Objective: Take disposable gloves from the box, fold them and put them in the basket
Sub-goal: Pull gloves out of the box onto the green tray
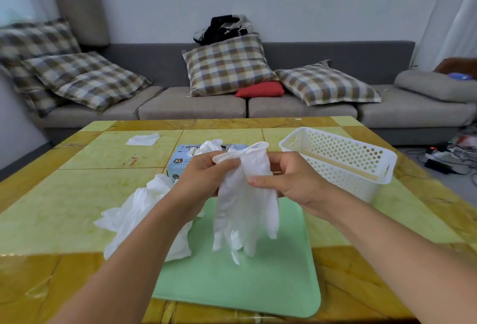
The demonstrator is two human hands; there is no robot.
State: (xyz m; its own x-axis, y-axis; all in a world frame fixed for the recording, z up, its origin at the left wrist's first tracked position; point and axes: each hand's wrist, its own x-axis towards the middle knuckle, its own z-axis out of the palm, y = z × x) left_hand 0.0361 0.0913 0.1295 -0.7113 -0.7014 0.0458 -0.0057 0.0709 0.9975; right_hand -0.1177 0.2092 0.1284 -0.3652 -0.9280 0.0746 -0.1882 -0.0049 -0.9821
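Forearms: two bare arms enter from the lower corners of the frame and meet at its centre.
Green mat point(240, 285): lies flat on the tabletop point(51, 210) at lower centre, directly below the hanging glove.
Left hand point(204, 176): at frame centre, fingers curled, pinching the cuff end of the held glove between thumb and fingertips.
Right hand point(286, 181): just right of centre, thumb and fingers pinching the same glove on its right edge, a little below the cuff.
Held glove point(245, 207): white and thin, lifted above the mat between both hands, cuff at the top, fingers dangling down; whether it is one glove or two stuck together cannot be told.
Loose gloves point(139, 217): a crumpled white heap on the tabletop at centre left, partly behind the left forearm, its right edge lying over the mat.
Glove box point(178, 162): pale blue, marked XL, just beyond the left hand, with white glove material sticking out of its top opening.
Basket point(343, 158): white perforated plastic, on the tabletop at centre right, just beyond the right hand; nothing can be made out inside it.
Tissue point(143, 139): a white sheet lying flat toward the upper left of the tabletop.
Sofa point(232, 106): grey, across the upper frame behind the tabletop, carrying plaid cushions and a red one.
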